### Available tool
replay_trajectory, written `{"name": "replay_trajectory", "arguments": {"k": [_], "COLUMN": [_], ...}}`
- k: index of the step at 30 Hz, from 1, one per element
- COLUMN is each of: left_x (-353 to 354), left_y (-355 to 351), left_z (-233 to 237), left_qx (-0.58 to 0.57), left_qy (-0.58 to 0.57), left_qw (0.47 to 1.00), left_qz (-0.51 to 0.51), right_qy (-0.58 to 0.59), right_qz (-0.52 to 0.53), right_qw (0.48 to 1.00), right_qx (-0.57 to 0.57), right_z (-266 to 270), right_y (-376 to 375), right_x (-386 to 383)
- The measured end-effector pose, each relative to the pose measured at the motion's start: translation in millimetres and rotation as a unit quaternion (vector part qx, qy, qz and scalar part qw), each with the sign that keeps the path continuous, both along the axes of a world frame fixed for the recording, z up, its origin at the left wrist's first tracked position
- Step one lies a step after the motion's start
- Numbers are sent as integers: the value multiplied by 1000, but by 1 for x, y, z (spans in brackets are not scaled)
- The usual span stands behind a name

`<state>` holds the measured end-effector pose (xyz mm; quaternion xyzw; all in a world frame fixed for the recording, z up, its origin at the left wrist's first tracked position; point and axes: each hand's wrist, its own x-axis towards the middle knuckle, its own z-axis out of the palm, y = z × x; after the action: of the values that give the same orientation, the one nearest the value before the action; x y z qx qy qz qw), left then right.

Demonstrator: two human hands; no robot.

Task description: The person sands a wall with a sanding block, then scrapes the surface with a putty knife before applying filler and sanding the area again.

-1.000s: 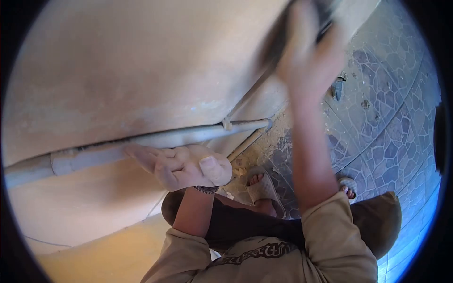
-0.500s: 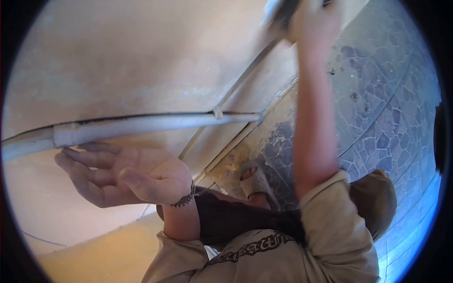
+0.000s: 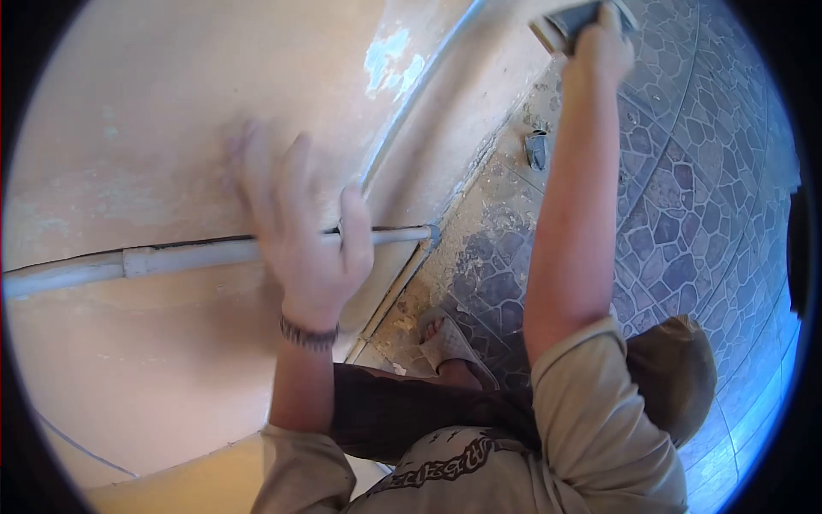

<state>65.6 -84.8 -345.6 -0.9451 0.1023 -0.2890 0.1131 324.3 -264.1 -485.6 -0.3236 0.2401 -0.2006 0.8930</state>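
In the head view my right hand (image 3: 602, 58) is stretched out to the top right, closed around a flat rectangular block (image 3: 575, 19) with a dark top and pale edges. The block is beside the lower edge of the peach-coloured wall (image 3: 197, 51). My left hand (image 3: 312, 227), with a dark braided bracelet at the wrist, is raised in front of the wall with its fingers spread, blurred by motion. It holds nothing and overlaps the white pipe (image 3: 193, 256) that runs along the wall.
A pale bare patch (image 3: 392, 64) shows on the wall beside a thin vertical strip. Flaked debris lies along the wall's foot, with a small dark object (image 3: 536, 151) on the stone-patterned floor (image 3: 685, 188). My sandalled foot (image 3: 449, 343) stands near the pipe's corner.
My left hand has turned from palm up below the pipe and risen in front of the wall, fingers spread. My right hand has shifted slightly right and down with the block.
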Motion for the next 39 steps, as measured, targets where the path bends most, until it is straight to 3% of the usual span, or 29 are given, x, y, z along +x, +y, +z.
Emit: {"name": "replay_trajectory", "arguments": {"k": [1,3,6,8,12,18,25,30,34,37,39], "left_x": [16,48,88,97,79,52,37,-14,-47,-53,-48], "left_y": [2,6,5,4,12,12,7,4,24,54,68], "left_z": [-6,-22,-48,-70,-106,-67,9,26,25,1,-14], "left_qx": [25,76,227,208,176,188,244,185,158,191,230], "left_qy": [4,18,5,75,201,239,163,95,-26,-112,-146], "left_qw": [999,993,961,969,961,946,933,940,946,931,927], "left_qz": [29,85,160,112,68,115,206,270,282,291,257], "right_qy": [-29,47,172,223,138,12,29,5,-54,-68,-73], "right_qz": [3,18,51,46,64,122,307,403,413,392,364], "right_qw": [1000,984,952,938,955,961,921,899,898,917,926], "right_qx": [-11,168,250,262,254,249,239,170,142,41,70], "right_z": [1,-1,-31,-53,-36,-34,-22,-13,-4,-7,-4], "right_y": [-6,-11,0,12,6,11,69,103,120,129,132], "right_x": [-26,-71,-104,-105,-81,-64,-101,-137,-154,-161,-161]}}
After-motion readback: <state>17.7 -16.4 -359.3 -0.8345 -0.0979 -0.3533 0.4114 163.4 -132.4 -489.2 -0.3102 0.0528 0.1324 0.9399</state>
